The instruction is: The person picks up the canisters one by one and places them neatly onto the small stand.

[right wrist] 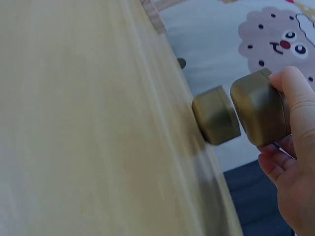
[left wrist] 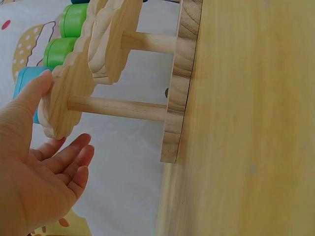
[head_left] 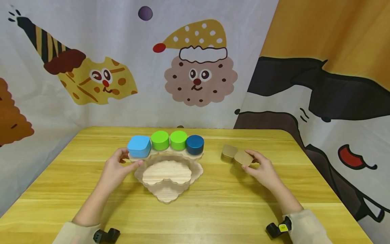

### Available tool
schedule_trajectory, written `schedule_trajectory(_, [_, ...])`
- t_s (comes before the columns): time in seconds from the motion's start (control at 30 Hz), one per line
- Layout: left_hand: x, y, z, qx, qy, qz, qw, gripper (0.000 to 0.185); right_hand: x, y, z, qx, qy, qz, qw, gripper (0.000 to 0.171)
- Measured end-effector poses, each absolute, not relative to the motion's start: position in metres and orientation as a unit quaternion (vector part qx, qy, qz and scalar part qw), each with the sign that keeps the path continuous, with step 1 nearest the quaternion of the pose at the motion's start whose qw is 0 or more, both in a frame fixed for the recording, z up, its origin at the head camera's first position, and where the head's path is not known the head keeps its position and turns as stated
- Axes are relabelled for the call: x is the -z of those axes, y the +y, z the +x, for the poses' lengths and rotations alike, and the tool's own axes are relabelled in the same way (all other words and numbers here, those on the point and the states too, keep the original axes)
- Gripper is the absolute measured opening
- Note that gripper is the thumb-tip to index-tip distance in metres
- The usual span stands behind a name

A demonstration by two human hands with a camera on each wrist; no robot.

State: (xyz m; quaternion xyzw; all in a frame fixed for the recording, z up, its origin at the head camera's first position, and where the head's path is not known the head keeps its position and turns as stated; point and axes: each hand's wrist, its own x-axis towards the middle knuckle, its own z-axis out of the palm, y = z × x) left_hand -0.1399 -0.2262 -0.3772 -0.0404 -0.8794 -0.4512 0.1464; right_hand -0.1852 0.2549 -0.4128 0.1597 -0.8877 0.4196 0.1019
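Observation:
A wooden tiered stand (head_left: 167,173) with scalloped shelves stands mid-table. Its top shelf carries a light blue rounded block (head_left: 139,145), two green cylinders (head_left: 159,140) and a dark blue cylinder (head_left: 195,144). My left hand (head_left: 117,167) is at the stand's left. Its thumb touches the top shelf's edge (left wrist: 54,105) beside the light blue block (left wrist: 23,81), and its fingers lie relaxed below the shelf. My right hand (head_left: 262,169) pinches a gold block (head_left: 243,158), held just off the table (right wrist: 258,109). A second gold block (head_left: 229,151) rests on the table next to it (right wrist: 215,115).
The yellow wooden table (head_left: 213,203) stretches bare in front of and around the stand. A cartoon-printed curtain (head_left: 198,74) hangs close behind the table's far edge. Black wrist mounts (head_left: 106,235) show at the bottom of the head view.

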Motion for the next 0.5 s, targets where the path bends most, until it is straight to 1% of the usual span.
schedule_trajectory(0.33, [0.380,-0.227,-0.141,0.448,-0.880,-0.039,0.151,0.057,0.393,0.236,-0.173,-0.436,-0.870,0.197,0.121,0.059])
schedule_trajectory(0.5, [0.381,-0.227,-0.141,0.448,-0.880,-0.042,0.153,0.057,0.381,0.226,-0.164,-0.448,-0.858,0.216,0.124,0.063])
